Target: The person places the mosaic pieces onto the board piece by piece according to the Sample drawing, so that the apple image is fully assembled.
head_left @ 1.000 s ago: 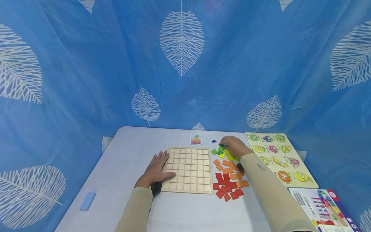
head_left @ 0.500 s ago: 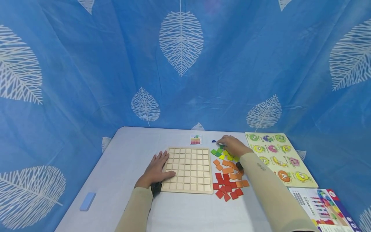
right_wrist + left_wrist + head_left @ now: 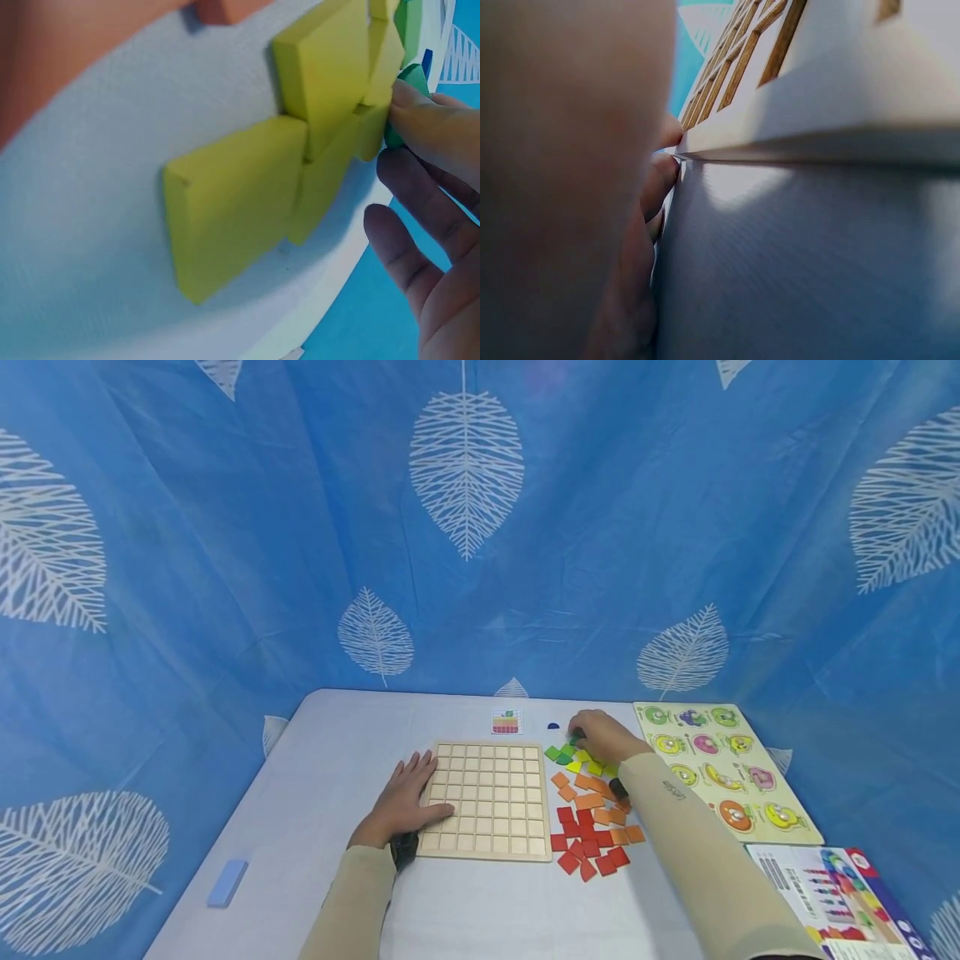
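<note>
My left hand (image 3: 403, 800) rests at the left edge of a wooden grid board (image 3: 547, 827), fingers straight along the frame and thumb lying over the squares. In the left wrist view its fingertips touch the board's side. My right hand (image 3: 603, 737) is at the far end of the coloured tiles, beyond the board's right side. In the right wrist view its thumb and forefinger pinch a green tile (image 3: 415, 76), while the other fingers stay bent loosely apart. Yellow tiles (image 3: 232, 199) lie close by, some overlapping. More green tiles (image 3: 552, 752) sit left of the hand.
Orange tiles (image 3: 589, 801) and red tiles (image 3: 567, 863) spread right of the board. A dark blue half-round piece (image 3: 553, 726) and a picture card (image 3: 507, 722) lie behind. Farther right are a fruit puzzle board (image 3: 772, 827) and a printed box (image 3: 787, 877); a blue block (image 3: 227, 883) is at left.
My right hand shifted slightly left toward the dark blue piece, then back right over the green tiles. My left hand and the board have stayed in place.
</note>
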Available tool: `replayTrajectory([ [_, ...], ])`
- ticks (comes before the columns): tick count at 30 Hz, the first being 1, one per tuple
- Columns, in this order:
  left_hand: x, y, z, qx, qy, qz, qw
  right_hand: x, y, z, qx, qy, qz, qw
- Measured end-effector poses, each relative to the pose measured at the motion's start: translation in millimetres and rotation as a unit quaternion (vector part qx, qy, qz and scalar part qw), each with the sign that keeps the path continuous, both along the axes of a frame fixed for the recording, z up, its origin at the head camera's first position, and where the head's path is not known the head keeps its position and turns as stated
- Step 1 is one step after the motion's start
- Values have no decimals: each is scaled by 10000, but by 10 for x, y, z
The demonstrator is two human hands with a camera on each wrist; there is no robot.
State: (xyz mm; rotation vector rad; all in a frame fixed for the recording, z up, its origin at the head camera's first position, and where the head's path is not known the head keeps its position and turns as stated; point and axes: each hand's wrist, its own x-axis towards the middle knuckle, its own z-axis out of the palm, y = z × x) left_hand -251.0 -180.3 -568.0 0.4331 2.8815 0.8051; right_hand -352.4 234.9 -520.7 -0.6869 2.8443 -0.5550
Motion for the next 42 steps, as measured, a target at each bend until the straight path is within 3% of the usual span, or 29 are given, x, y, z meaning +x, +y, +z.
replayTrajectory([
  [12,-3,0,-21,25,-14,40,10000,28,-24,79,-43,-210,-196,9996],
  [18,10,5,-17,32,-33,38,10000,35,-59,78,-97,-68,-380,9992],
  [32,39,9,20,19,30,38,10000,73,-166,32,-1371,-71,-831,9870],
  [42,13,-8,2,-247,-35,-63,9997,117,-346,-12,-1785,-28,-976,9791],
])
